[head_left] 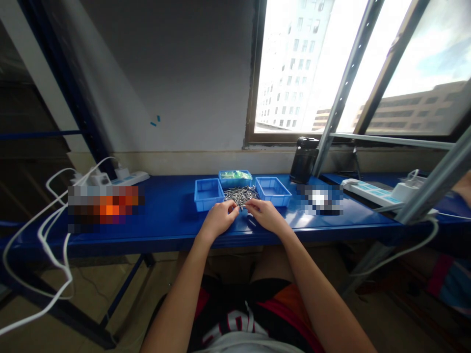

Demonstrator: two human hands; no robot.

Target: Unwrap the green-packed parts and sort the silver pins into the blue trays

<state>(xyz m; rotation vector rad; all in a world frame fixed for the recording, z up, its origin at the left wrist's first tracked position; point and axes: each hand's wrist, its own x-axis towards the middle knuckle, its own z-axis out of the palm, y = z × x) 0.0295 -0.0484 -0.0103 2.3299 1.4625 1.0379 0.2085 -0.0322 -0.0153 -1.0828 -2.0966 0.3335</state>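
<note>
A pile of small silvery metal pieces [241, 194] lies on the blue table between two blue bins. My left hand [221, 216] is at the pile's near left edge, fingers curled together; what they hold, if anything, is too small to tell. At the near right edge, my right hand [265, 214] has its thumb and fingertips pinched at the pieces, contents unclear. The left blue bin [209, 194] and the right blue bin [273, 191] look empty inside. Behind the pile, a third blue bin [234, 177] contains green and clear packaging. One loose piece [252, 222] lies near my right hand.
White cables and a power strip [130, 179] are on the left of the blue table [165, 215]. A black device [303, 160] stands back right, with another power strip [375, 193] beyond a metal post. Part of another person's arm shows at the far right edge.
</note>
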